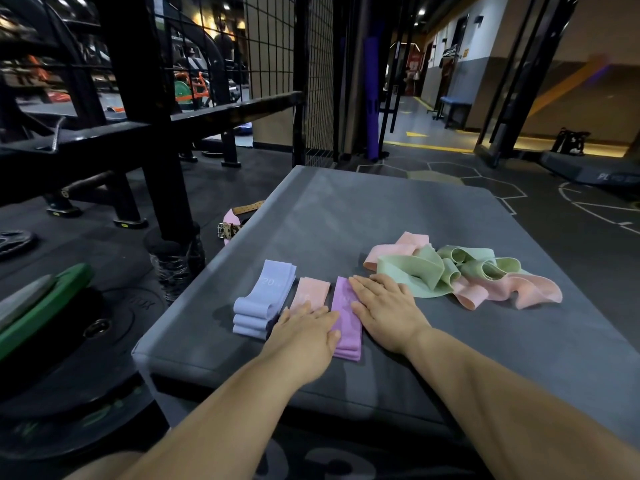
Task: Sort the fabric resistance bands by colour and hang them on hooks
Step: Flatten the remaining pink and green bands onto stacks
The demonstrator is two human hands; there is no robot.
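Three neat piles of fabric bands lie near the front of a grey padded box [450, 341]: a lavender pile [263, 299], a peach-pink pile [310, 289] and a purple pile [346, 336]. My left hand [304, 336] lies flat over the near end of the pink pile, its fingers touching the purple pile. My right hand [384, 311] rests flat on the purple pile's right side. To the right sits a loose heap of green bands [446, 268] tangled with pink bands [509, 289].
A black steel rack [145, 109] with a wire grid panel [277, 46] stands to the left and behind. Weight plates [52, 306] lie on the floor at left. A leather belt [235, 220] lies beside the box's left edge. Open gym floor stretches to the right.
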